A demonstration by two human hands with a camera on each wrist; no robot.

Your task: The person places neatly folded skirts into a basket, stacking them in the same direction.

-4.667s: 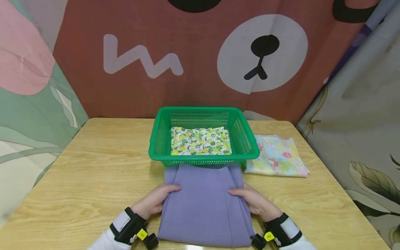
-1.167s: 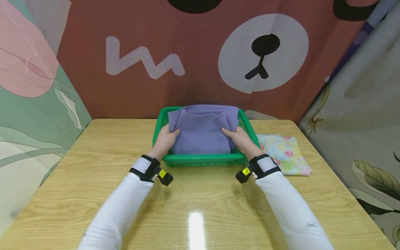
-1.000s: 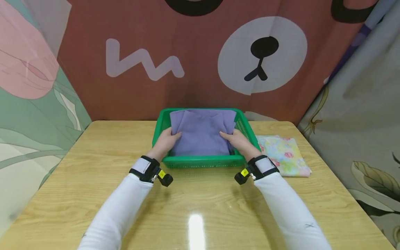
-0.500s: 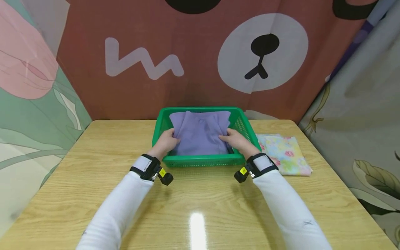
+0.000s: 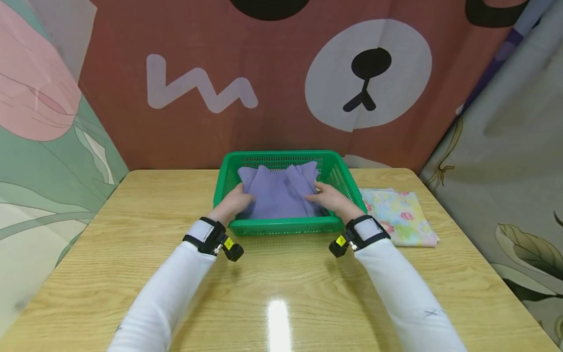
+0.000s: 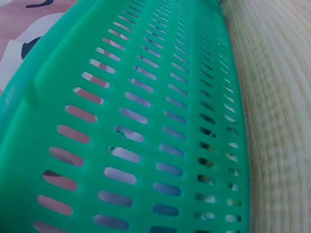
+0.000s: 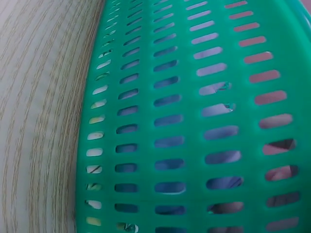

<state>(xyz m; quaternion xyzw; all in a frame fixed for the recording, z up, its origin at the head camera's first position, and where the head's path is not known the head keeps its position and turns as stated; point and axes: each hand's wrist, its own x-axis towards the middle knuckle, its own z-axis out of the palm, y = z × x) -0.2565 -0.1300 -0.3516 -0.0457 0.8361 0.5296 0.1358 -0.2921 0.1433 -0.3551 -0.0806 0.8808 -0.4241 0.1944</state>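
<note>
A folded purple cloth (image 5: 279, 195) lies inside the green plastic basket (image 5: 286, 226), its back edge rumpled with the two corners standing up. My left hand (image 5: 232, 201) reaches over the front left of the basket and grips the cloth's left side, thumb on top. On the other side my right hand (image 5: 334, 199) holds the cloth's right edge, its thumb laid over the fabric; the other fingers are partly hidden. Both wrist views are filled by the basket's slotted wall (image 6: 146, 121), with purple fabric (image 7: 167, 141) showing through the slots. The lemon-print cloth under the purple one is almost wholly covered.
A folded pastel floral cloth (image 5: 402, 217) lies on the wooden table (image 5: 154, 234) to the right of the basket, near my right forearm. A brown curtain with a bear print (image 5: 281, 98) hangs right behind the table's back edge.
Earlier both hands held the purple cloth in front of the basket; now it is inside, over the lemon-print cloth. Over the last second its back edge has sunk and rumpled, and the right hand shifted slightly inward.
</note>
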